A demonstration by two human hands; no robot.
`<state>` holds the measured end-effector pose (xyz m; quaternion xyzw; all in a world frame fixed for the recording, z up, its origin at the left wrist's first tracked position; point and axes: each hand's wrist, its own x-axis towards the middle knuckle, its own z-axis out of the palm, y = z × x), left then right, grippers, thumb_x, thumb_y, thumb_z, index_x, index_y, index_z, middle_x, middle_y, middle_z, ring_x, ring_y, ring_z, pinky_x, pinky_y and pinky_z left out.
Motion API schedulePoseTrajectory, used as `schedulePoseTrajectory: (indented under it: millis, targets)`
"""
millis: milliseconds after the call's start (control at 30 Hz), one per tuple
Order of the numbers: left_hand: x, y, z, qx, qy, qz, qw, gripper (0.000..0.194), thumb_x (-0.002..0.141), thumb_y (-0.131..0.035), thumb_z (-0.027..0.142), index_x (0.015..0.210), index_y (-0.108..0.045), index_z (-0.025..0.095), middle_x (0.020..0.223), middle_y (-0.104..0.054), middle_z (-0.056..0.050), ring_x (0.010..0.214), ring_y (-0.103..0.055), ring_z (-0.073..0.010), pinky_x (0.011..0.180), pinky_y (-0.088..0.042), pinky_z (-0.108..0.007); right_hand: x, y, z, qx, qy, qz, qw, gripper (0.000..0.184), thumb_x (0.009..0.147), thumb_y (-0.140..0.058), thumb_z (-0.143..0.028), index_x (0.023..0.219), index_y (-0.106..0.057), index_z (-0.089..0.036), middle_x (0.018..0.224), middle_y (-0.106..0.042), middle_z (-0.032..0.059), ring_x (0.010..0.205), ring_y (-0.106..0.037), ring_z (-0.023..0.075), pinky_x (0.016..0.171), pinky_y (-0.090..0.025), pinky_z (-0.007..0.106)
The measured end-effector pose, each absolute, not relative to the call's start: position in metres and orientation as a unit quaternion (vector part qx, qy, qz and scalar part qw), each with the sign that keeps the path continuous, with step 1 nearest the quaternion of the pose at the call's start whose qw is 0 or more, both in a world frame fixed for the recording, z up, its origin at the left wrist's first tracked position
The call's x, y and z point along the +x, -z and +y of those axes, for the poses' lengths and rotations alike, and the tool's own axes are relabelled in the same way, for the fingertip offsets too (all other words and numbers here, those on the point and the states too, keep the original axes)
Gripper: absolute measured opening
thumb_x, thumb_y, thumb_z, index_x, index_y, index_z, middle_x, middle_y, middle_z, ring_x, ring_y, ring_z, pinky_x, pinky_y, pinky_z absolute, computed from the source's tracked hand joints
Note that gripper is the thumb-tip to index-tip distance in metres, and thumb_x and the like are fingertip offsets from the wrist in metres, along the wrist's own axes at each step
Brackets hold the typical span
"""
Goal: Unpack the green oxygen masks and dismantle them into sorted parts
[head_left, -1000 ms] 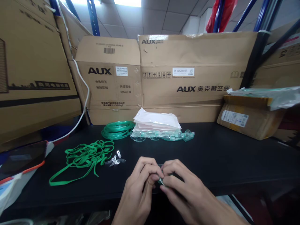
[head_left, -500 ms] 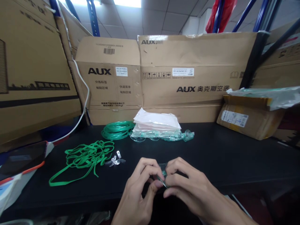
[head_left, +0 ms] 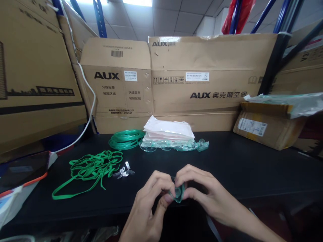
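Observation:
Between both hands, close to the table's front edge, is a small translucent green plastic oxygen mask [head_left: 178, 192], its cup and round centre partly covered by fingers. My left hand [head_left: 153, 198] pinches its left side with thumb and fingers. On the opposite side, my right hand [head_left: 202, 186] grips the rim, thumb below and fingers above. To the left of my hands lie several small metal strips [head_left: 122, 172], next to a tangled heap of green elastic straps [head_left: 94, 169].
Coiled green tubing [head_left: 126, 139] sits behind the straps, beside a stack of white packets [head_left: 169, 129] with clear green plastic pieces [head_left: 185, 146] in front. Cardboard boxes [head_left: 171, 97] wall the back of the black table [head_left: 239, 164]. A phone [head_left: 27, 169] lies far left; an open carton [head_left: 270, 127] stands right.
My right hand has shifted its grip and lifted slightly. The mask has turned so that its round centre shows between my hands. My left hand stays nearly in place.

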<state>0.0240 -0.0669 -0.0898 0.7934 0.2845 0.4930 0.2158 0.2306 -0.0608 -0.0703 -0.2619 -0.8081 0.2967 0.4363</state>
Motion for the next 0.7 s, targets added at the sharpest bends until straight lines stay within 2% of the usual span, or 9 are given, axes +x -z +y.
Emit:
schedulePoseTrajectory:
  millis: [333, 533, 700]
  targets:
    - [0.0234, 0.0901, -0.0655, 0.798, -0.483, 0.294, 0.209, 0.019, 0.101, -0.048, 0.014, 0.089, -0.06, 0.023, 0.092, -0.061, -0.003, 0.084, -0.061, -0.0172, 0.075, -0.048, -0.025, 0.2264, 0.0765, -0.057, -0.273, -0.331, -0.786, 0.445, 0.006, 0.098, -0.062, -0.02, 0.093, -0.066, -0.022, 0.093, -0.06, -0.0001, 0.086, -0.059, 0.0146, 0.078, -0.048, 0.028]
    - [0.0257, 0.0949, -0.0617, 0.789, -0.495, 0.3, 0.205, 0.017, 0.102, -0.048, 0.015, 0.096, -0.061, 0.025, 0.094, -0.06, -0.002, 0.08, -0.061, -0.0152, 0.073, -0.049, -0.024, 0.225, 0.0732, -0.0557, -0.28, -0.354, -0.757, 0.472, 0.014, 0.097, -0.066, -0.032, 0.089, -0.066, -0.021, 0.088, -0.058, -0.0002, 0.078, -0.056, 0.0138, 0.071, -0.048, 0.026]
    - [0.0259, 0.0965, -0.0618, 0.792, -0.491, 0.299, 0.207, 0.019, 0.102, -0.048, 0.015, 0.102, -0.063, 0.027, 0.095, -0.059, -0.002, 0.079, -0.061, -0.0149, 0.072, -0.049, -0.024, 0.2261, 0.0757, -0.0568, -0.273, -0.347, -0.754, 0.487, 0.012, 0.095, -0.068, -0.025, 0.085, -0.063, -0.02, 0.087, -0.059, -0.0001, 0.08, -0.057, 0.0141, 0.072, -0.047, 0.027]
